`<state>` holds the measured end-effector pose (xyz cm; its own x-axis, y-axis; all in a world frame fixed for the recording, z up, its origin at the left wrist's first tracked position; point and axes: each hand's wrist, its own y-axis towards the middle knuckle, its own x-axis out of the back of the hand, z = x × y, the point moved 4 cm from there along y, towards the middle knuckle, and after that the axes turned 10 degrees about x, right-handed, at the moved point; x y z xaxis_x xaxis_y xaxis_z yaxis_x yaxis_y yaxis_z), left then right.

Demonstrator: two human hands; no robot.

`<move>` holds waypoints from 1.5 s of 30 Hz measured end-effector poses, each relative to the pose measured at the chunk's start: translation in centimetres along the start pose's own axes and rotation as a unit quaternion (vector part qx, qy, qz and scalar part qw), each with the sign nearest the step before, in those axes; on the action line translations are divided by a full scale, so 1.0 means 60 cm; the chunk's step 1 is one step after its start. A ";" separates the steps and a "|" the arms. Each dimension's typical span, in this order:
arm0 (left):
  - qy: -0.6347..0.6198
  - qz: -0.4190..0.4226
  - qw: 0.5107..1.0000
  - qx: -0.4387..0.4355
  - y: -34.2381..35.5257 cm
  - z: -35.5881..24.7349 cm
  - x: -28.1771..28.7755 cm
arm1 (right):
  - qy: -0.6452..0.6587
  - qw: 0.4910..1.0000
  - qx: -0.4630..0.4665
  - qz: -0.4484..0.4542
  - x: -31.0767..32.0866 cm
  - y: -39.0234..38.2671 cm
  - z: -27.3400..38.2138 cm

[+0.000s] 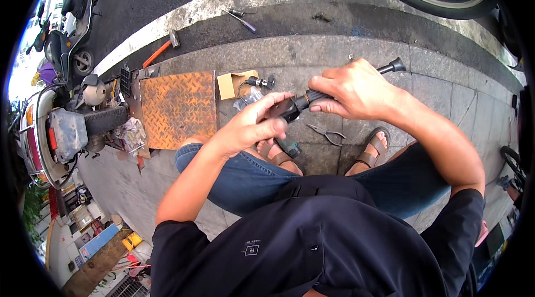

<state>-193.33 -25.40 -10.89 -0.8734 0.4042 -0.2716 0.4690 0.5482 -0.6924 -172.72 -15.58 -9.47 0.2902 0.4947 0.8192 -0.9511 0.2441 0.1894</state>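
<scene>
Between the knees and held out over the pavement, a black rod-shaped part (302, 103) slants up toward the right, with both hands on it. The right hand (354, 93) is wrapped around its middle, fingers curled over the top and thumb along the near side, the flared far end sticking out past the knuckles; this looks like a grip meant to steady the length. The left hand (251, 124) takes the blockier lower end between thumb and fingers, closed only as far as that end's thickness lets it, perhaps to keep it turned toward the eyes; its exact contact is partly hidden. Below, pliers (327, 134) lie with handles spread between the sandals (375, 149), probably put there for easy reach. A green-and-black object (290, 146) shows beside the left foot, too covered to identify. Farther left, a small cardboard box (227, 86) sits open next to a black piece with a cable (259, 82) and some clear plastic (251, 98), as if it were their packaging. Beside it lies a rusty orange tread plate (178, 110). Beyond, a hammer (159, 53) and a purple-handled screwdriver (242, 21) rest toward the road, apparently parked outside the immediate working space. A scooter (67, 130) stands at the left, and a spoked wheel (429, 3) shows at the upper right.
</scene>
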 end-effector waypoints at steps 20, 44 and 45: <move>0.270 -0.230 0.896 -0.267 -0.027 -0.052 -0.004 | 0.084 0.991 -0.102 -0.029 -0.018 -0.014 -0.002; 0.145 -0.186 0.957 -0.167 -0.044 0.000 0.014 | 0.429 0.869 -0.246 -0.025 0.008 -0.165 -0.034; 0.061 -0.165 0.978 -0.109 -0.042 0.018 0.014 | 0.434 0.866 -0.249 -0.018 0.004 -0.168 -0.025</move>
<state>-195.41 -27.23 -10.13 -0.9661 0.2558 0.0336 0.1926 0.8017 -0.5659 -162.91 -16.70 -12.00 0.4940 0.8673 0.0607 -0.8392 0.4939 -0.2275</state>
